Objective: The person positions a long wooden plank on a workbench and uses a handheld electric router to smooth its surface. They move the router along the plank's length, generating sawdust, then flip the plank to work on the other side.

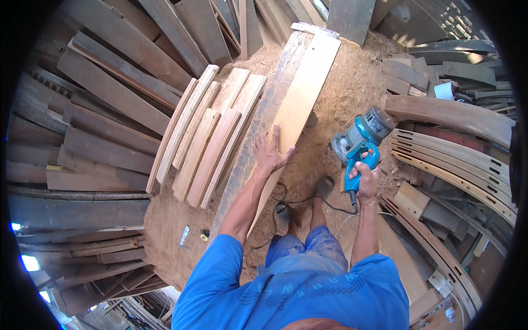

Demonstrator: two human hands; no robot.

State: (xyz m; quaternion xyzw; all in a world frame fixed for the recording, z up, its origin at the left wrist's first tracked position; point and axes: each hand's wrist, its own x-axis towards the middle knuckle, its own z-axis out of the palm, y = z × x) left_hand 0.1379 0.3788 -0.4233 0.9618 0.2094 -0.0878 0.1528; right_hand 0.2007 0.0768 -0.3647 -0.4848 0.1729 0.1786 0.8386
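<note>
My right hand [365, 179] is wrapped round the handle of a teal and grey router [360, 137], held up to the right of the work bench and apart from the wood. A black cord runs from the router's handle down toward my feet. My left hand [269, 149] lies with spread fingers on a long pale board [311, 82]. That board rests along a dark, worn plank bench [269, 104] and overhangs its right side. No tool is touching the board.
Several moulded wooden strips [212, 159] lie side by side left of the bench. Dark planks [110, 82] lean along the left and back. Slotted boards [456, 170] are stacked at the right. Sawdust [357, 71] covers the ground, where a tape measure [204, 235] lies.
</note>
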